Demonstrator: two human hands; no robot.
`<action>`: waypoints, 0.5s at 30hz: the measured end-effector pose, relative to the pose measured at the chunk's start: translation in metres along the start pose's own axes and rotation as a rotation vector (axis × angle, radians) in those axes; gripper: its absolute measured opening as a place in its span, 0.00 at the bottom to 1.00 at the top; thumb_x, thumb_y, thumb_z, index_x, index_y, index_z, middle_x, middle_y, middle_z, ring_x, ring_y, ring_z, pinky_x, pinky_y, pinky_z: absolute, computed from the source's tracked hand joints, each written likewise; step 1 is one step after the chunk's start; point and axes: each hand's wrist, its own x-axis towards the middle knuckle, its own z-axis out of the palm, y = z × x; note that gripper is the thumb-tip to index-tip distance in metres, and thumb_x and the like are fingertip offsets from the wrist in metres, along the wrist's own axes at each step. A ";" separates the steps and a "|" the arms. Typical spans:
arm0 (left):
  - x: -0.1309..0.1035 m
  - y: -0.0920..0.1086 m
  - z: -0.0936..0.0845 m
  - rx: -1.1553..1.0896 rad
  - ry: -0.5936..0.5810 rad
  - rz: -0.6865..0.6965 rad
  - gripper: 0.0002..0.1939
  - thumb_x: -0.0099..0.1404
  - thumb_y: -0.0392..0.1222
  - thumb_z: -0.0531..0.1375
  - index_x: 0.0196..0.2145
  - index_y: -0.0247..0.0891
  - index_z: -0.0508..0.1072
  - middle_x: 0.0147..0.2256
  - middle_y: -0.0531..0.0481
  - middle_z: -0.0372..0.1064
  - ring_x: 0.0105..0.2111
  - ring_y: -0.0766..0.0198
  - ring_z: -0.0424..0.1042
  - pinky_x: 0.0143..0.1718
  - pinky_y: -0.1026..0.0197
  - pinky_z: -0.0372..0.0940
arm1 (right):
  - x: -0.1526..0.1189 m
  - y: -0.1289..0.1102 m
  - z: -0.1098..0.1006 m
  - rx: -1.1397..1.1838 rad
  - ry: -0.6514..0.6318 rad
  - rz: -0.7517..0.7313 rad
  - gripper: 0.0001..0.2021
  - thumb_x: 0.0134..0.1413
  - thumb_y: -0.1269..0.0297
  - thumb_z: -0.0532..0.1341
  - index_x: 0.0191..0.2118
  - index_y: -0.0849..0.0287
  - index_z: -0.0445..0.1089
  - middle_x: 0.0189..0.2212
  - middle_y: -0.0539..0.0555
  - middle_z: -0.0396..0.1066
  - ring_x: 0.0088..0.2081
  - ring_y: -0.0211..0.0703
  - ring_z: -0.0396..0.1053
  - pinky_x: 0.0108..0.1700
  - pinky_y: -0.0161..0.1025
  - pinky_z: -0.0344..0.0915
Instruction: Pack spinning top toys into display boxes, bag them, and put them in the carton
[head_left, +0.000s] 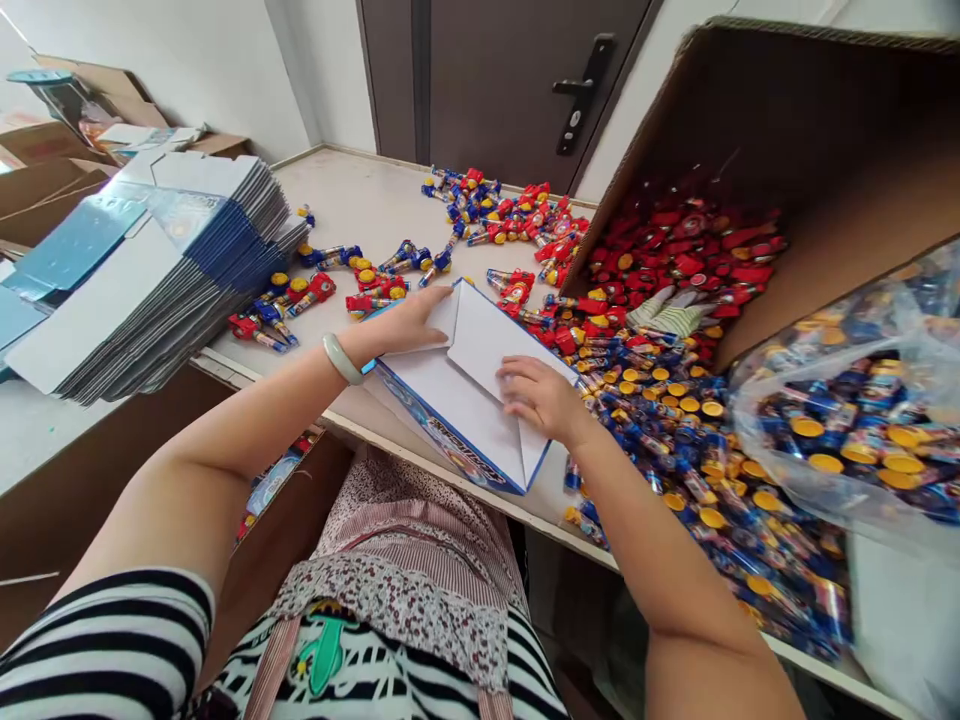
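A blue-edged printed cardboard box (480, 345) with a white inside lies opened at the table's front edge, its flaps partly folded. My left hand (411, 322) grips the box's left end, thumb and fingers around the end flap, with some fingertips hidden. A pale green bangle (343, 358) is on that wrist. My right hand (541, 398) is at the right side of the box, its fingers curled onto the white inner flap. Small red and blue toys with yellow caps (379, 285) are scattered just beyond the box.
At the left stands a stack of flattened boxes (187, 270). A large carton (787, 240) tipped on its side spills red toys, a striped glove (671, 312) among them. Blue tubes with yellow caps (697, 450) pile at right beside a clear plastic bag (847, 410).
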 end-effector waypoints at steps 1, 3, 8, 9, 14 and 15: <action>0.001 -0.001 0.001 -0.021 0.005 -0.001 0.45 0.56 0.40 0.65 0.69 0.32 0.55 0.66 0.36 0.56 0.66 0.42 0.58 0.70 0.47 0.52 | 0.005 -0.002 0.001 0.000 -0.041 0.015 0.24 0.66 0.44 0.48 0.40 0.55 0.75 0.47 0.61 0.74 0.56 0.55 0.68 0.61 0.54 0.64; 0.004 -0.004 0.003 -0.066 0.012 0.014 0.47 0.54 0.38 0.65 0.69 0.32 0.53 0.66 0.37 0.57 0.66 0.42 0.58 0.69 0.46 0.53 | 0.018 -0.006 0.008 -0.098 -0.022 0.181 0.24 0.66 0.45 0.50 0.53 0.57 0.71 0.56 0.64 0.69 0.61 0.58 0.63 0.64 0.59 0.59; 0.017 -0.013 0.004 -0.173 0.014 0.071 0.44 0.52 0.34 0.64 0.67 0.35 0.59 0.67 0.40 0.55 0.68 0.44 0.54 0.71 0.48 0.48 | 0.054 -0.013 0.032 -0.377 -0.169 0.444 0.40 0.59 0.47 0.61 0.73 0.49 0.46 0.75 0.61 0.32 0.72 0.79 0.36 0.63 0.79 0.44; 0.015 -0.012 0.002 -0.189 0.020 0.068 0.43 0.53 0.35 0.64 0.66 0.35 0.60 0.67 0.40 0.56 0.68 0.44 0.54 0.71 0.47 0.48 | 0.058 -0.014 0.033 -0.398 -0.194 0.458 0.41 0.59 0.48 0.61 0.73 0.48 0.46 0.75 0.60 0.31 0.71 0.80 0.37 0.63 0.80 0.44; -0.063 -0.007 0.002 -0.357 0.447 0.099 0.21 0.61 0.47 0.65 0.50 0.39 0.72 0.54 0.43 0.70 0.57 0.53 0.68 0.63 0.50 0.61 | 0.051 -0.015 0.015 -0.321 -0.296 0.395 0.41 0.58 0.46 0.61 0.72 0.50 0.49 0.75 0.62 0.35 0.71 0.77 0.43 0.64 0.74 0.49; -0.087 -0.010 0.009 -0.426 0.550 0.067 0.14 0.63 0.49 0.65 0.43 0.39 0.73 0.46 0.46 0.74 0.51 0.57 0.72 0.58 0.53 0.66 | 0.050 -0.015 0.012 -0.299 -0.264 0.394 0.39 0.58 0.45 0.61 0.71 0.51 0.52 0.74 0.62 0.38 0.70 0.75 0.45 0.65 0.73 0.50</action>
